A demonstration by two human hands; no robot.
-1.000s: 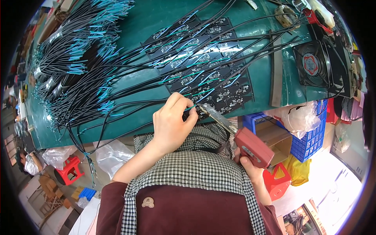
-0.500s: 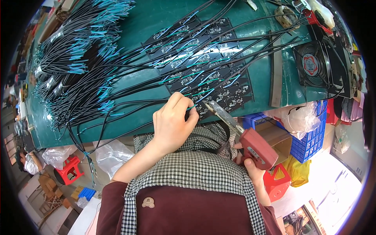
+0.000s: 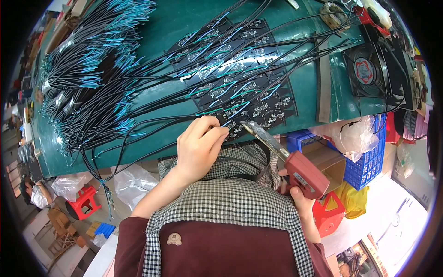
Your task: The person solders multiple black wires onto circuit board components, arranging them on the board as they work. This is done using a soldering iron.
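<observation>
At the near edge of the green table, left hand rests knuckles-up, fingers curled in, fingertips pinched on a black wire right where it meets the small black circuit boards. Hand mostly closed, grip is a fingertip pinch; exact contact point hidden under the fingers. Right hand sits lower right, below the table edge, wrapped shut around the red handle of a soldering gun. Gun's metal barrel angles up-left, tip just beside the left fingertips at the front row of boards; cannot tell if tip touches a board.

Boards lie in a tilted block of several rows mid-table, each with black wires with teal ends running off up-right and left. Big loose bundle of the same black wires with teal ends fans over the left half of the table, well apart from both hands. Black square fan with a red centre stands at the table's right end. Blue crate sits right of the table below its edge, a clear plastic bag on it. Red stool on the floor lower left. Person wears a checked shirt under a dark red apron.
</observation>
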